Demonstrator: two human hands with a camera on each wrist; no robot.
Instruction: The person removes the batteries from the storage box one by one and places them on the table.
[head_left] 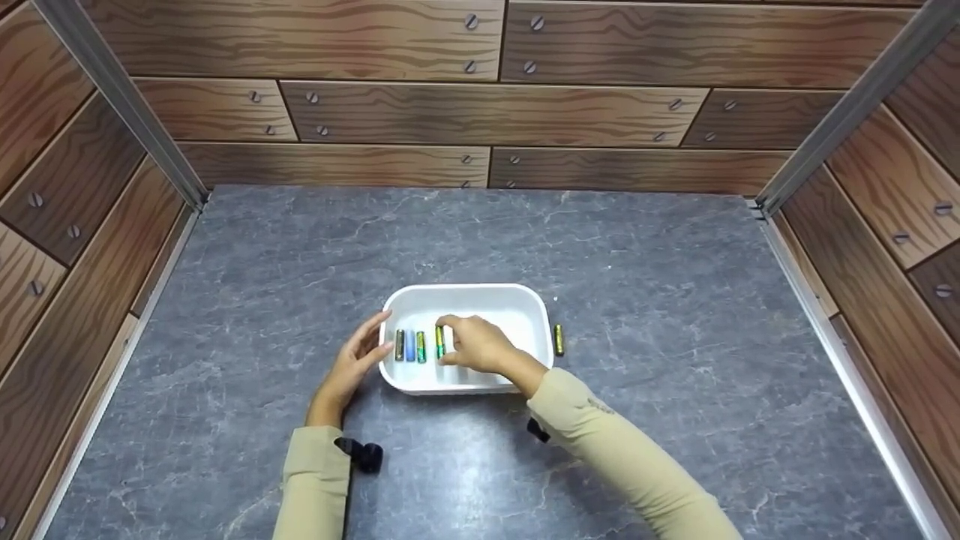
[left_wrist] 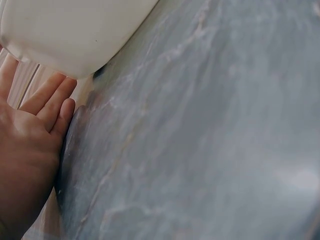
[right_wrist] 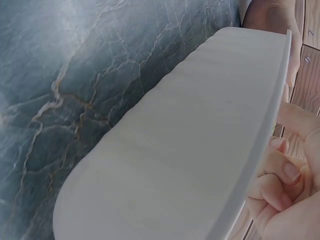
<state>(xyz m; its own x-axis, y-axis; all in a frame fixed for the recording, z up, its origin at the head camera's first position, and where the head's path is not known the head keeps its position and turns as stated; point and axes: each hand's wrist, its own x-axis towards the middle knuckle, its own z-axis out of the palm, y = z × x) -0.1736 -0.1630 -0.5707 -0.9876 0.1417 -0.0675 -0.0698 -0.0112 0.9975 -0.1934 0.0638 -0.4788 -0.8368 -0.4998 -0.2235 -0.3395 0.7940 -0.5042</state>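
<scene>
A white tray point(head_left: 465, 379) with rounded corners stands on the table. In the head view, my right hand point(head_left: 480, 345) reaches inside it and pinches a green and yellow battery point(head_left: 440, 342) between thumb and fingers, one at each end. Left of that, three batteries lie side by side: a green and yellow one point(head_left: 421, 347), a blue one point(head_left: 410, 346) and a dark one point(head_left: 400, 345). My left hand point(head_left: 356, 364) rests against the tray's left end, thumb at the rim; the left wrist view shows its fingers point(left_wrist: 50, 100) extended against the outer wall. The tray wall hides the batteries in both wrist views.
Just outside the tray's right end, a black and gold battery point(head_left: 559, 340) lies on the grey marbled table point(head_left: 675, 315). Wood-patterned panels point(head_left: 487, 112) enclose the back and both sides, with metal posts point(head_left: 825, 112) at the corners.
</scene>
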